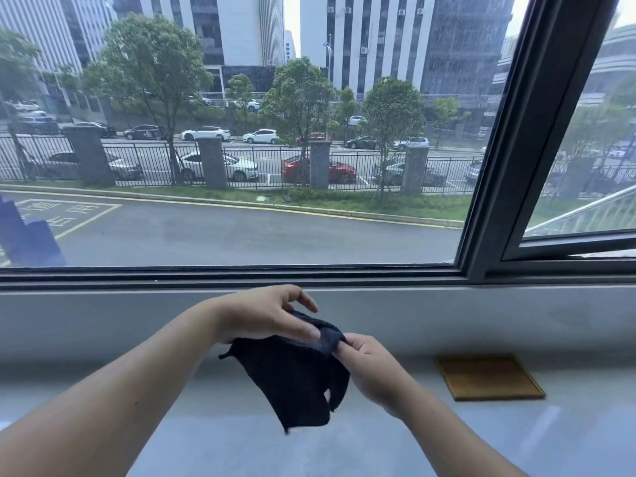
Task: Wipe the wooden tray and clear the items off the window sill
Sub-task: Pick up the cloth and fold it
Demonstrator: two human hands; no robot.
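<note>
A dark navy cloth hangs in the air over the grey window sill, held between both hands. My left hand grips its upper edge from the left, fingers partly spread. The cloth's top right corner is pinched in my right hand. A flat square wooden tray lies on the sill to the right of my right hand, with nothing on it.
The dark window frame runs along the back of the sill. A hinged pane at the right stands ajar. A dark blue shape shows at the far left behind the glass. Street, cars and buildings lie outside.
</note>
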